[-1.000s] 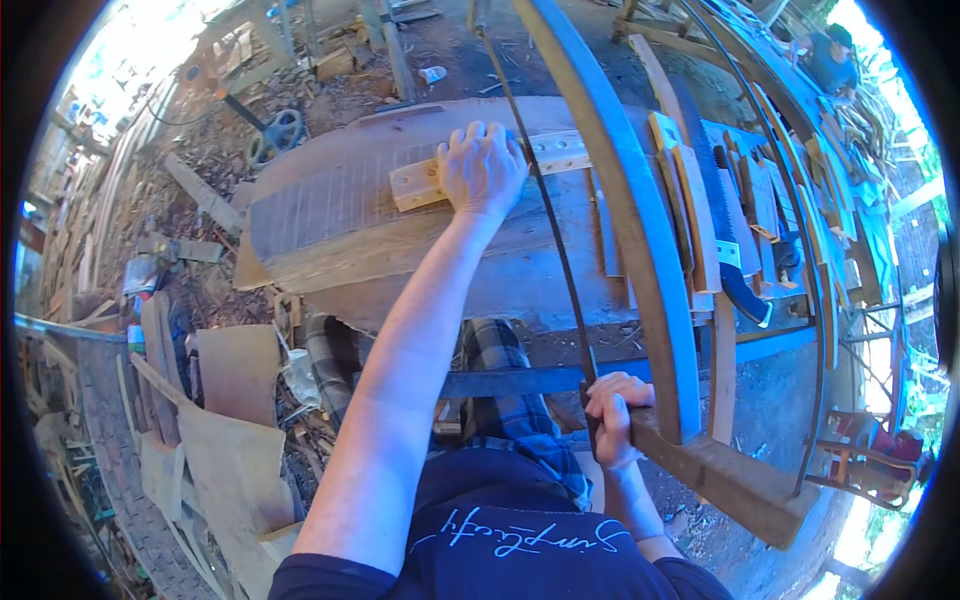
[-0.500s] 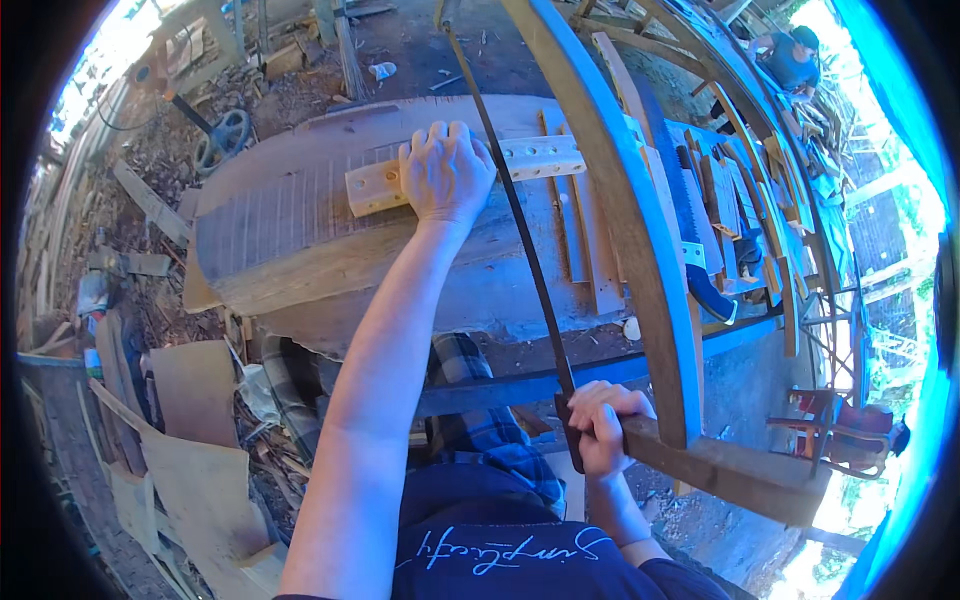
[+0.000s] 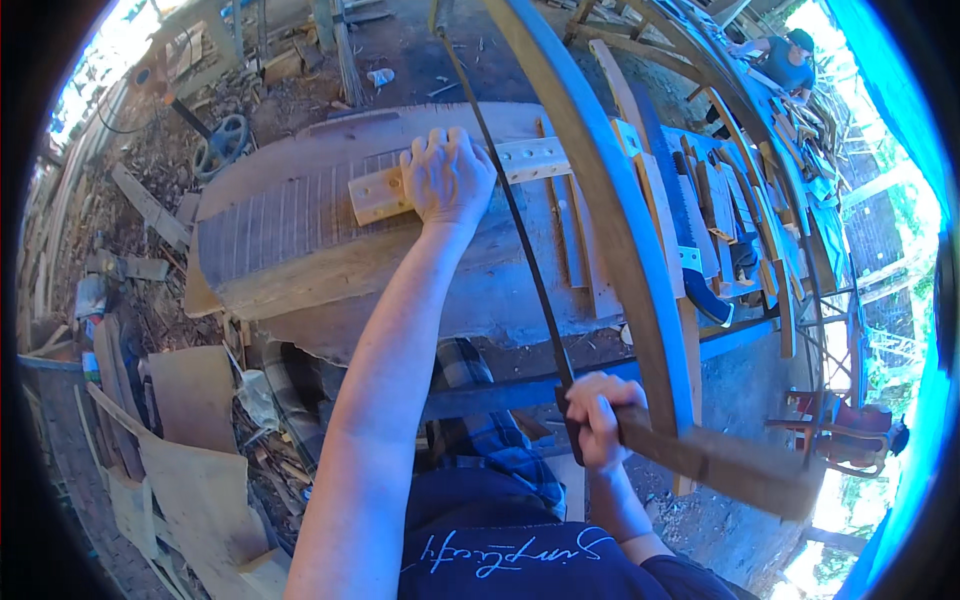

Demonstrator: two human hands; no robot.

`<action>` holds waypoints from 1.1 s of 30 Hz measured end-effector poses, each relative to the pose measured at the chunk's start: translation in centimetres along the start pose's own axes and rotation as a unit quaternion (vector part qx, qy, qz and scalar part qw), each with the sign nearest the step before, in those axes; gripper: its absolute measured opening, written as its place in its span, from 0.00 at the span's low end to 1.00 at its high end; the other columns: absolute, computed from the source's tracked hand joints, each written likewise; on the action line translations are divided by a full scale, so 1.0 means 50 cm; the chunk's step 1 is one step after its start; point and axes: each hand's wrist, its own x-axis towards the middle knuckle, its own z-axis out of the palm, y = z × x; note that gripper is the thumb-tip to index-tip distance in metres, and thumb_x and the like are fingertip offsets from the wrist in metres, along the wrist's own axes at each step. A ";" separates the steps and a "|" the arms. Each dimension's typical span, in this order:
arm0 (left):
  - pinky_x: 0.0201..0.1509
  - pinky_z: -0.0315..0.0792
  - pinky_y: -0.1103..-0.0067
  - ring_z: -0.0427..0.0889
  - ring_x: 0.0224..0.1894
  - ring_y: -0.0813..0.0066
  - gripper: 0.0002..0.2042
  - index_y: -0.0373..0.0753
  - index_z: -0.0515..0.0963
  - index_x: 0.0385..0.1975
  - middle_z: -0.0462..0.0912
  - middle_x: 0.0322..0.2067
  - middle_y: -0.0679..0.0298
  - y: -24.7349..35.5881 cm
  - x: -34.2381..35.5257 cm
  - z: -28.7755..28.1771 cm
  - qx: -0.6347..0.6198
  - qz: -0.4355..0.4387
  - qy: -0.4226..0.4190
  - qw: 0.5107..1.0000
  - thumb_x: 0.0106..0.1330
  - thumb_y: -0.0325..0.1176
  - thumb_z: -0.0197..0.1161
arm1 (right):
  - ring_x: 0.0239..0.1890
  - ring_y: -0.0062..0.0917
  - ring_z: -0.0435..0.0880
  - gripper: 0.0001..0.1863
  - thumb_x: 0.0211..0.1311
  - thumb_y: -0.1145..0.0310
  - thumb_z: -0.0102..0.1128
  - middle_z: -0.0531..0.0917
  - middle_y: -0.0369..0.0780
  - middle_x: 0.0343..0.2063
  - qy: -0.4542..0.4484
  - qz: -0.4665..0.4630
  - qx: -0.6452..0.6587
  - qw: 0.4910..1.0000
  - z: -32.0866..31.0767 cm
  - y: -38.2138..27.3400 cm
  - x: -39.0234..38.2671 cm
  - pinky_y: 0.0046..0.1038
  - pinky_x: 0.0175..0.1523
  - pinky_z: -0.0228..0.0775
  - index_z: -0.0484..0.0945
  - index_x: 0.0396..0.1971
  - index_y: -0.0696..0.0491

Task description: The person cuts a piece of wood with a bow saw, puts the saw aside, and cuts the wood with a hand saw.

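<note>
Left hand (image 3: 447,182) grips the strip (image 3: 535,160), upper centre, long axis running left to right. Right hand (image 3: 603,418), lower and further right, wraps its fingers round the saw's (image 3: 625,240) near end. Blade (image 3: 520,228) slants steeply across, just right of the left knuckles; contact's hard to tell!

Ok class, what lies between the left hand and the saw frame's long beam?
The head view shows the thin saw blade just right of the left hand, then part of the drilled wooden bar extending toward the long beam.
</note>
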 end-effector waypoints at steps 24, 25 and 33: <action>0.42 0.68 0.67 0.79 0.36 0.63 0.05 0.43 0.76 0.22 0.80 0.28 0.63 -0.031 0.010 0.018 -0.005 0.019 0.000 1.000 0.57 0.34 0.58 | 0.18 0.22 0.71 0.05 0.62 0.75 0.48 0.71 0.37 0.15 0.061 0.059 0.072 0.994 0.042 -0.013 0.060 0.30 0.33 0.68 0.66 0.25 0.54; 0.42 0.68 0.67 0.79 0.36 0.63 0.05 0.43 0.76 0.22 0.80 0.28 0.63 -0.029 0.010 0.021 -0.007 0.023 0.003 1.000 0.57 0.34 0.58 | 0.18 0.22 0.71 0.05 0.61 0.75 0.49 0.71 0.37 0.15 0.052 0.055 0.072 0.995 0.036 -0.007 0.054 0.30 0.34 0.68 0.66 0.26 0.54; 0.42 0.69 0.65 0.79 0.37 0.62 0.06 0.43 0.76 0.22 0.80 0.29 0.62 -0.016 0.010 0.013 0.004 0.023 -0.011 1.000 0.58 0.34 0.57 | 0.22 0.20 0.70 0.05 0.61 0.76 0.49 0.72 0.38 0.19 0.010 0.034 0.019 0.999 -0.005 0.006 -0.019 0.26 0.33 0.66 0.66 0.26 0.53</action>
